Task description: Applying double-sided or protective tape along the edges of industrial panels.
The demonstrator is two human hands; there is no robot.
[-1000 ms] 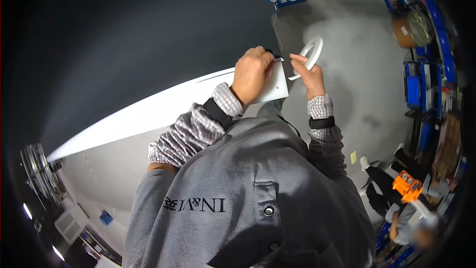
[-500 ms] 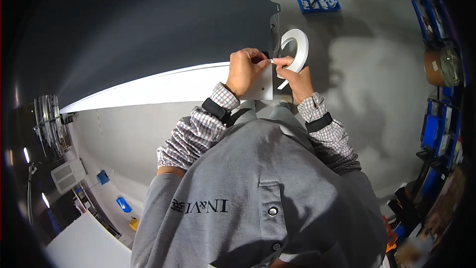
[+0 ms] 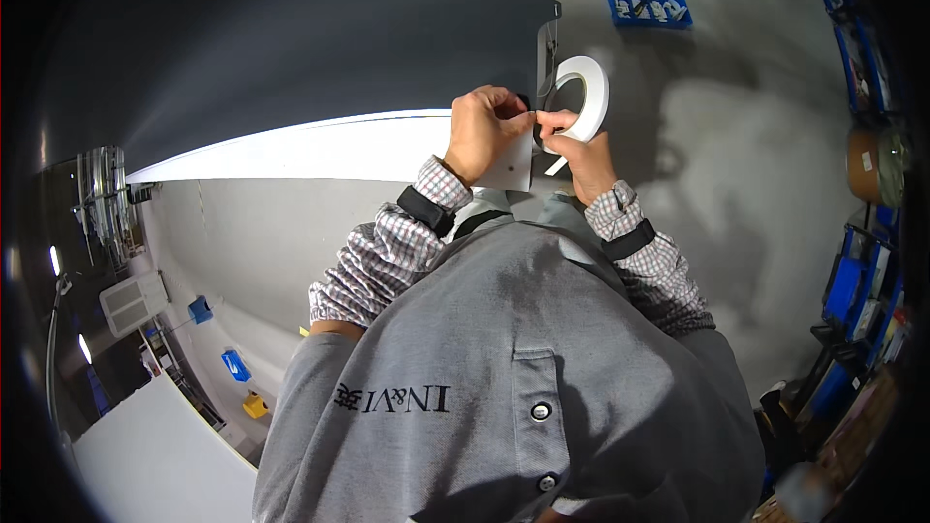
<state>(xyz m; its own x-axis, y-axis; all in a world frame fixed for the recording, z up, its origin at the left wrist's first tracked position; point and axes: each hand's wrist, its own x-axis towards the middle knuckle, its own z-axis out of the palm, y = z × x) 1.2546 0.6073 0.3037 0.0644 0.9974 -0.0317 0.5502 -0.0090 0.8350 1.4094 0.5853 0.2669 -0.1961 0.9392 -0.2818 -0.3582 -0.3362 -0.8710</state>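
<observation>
A roll of white tape (image 3: 598,97) stands tilted in my right hand (image 3: 587,160), its fingers closed around the roll's lower side and a short loose tail hanging below. My left hand (image 3: 475,138) is pinched shut at the right end of a long white strip-like panel edge (image 3: 320,148). The fingertips of both hands meet just past the corner. What lies between my left fingertips is too small to make out. Beyond the white edge spreads a large dark grey panel (image 3: 339,39).
A blue compartment tray (image 3: 647,0) with small parts sits on the floor at the far right. Blue shelving (image 3: 843,276) lines the right side. Blue bins (image 3: 234,365), a yellow bin (image 3: 256,405) and a white tabletop (image 3: 160,446) are at the lower left.
The view has shifted slightly, so the surroundings at the right sit farther right. Both hands stay together at the corner, with the tape roll still in my right hand.
</observation>
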